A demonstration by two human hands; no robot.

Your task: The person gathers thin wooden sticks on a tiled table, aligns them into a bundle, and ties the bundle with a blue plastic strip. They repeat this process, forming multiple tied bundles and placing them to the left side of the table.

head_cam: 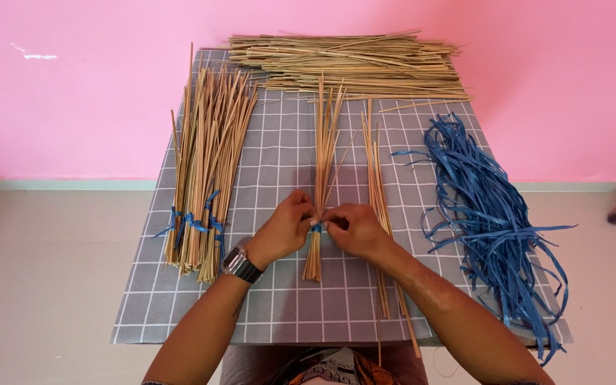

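Note:
A thin bundle of straw-coloured sticks (324,150) lies lengthwise on the grey checked table cloth (279,171). My left hand (283,232) and my right hand (354,229) meet at the bundle's lower part, both pinching a blue strip (317,227) wrapped around it. A metal watch (239,264) sits on my left wrist. Just right of my hands lies a small loose row of sticks (374,167).
Tied bundles of sticks (204,171) with blue bands lie at the left. A big loose pile of sticks (354,65) runs across the far edge. A heap of blue strips (493,214) covers the right side. A pink wall stands behind.

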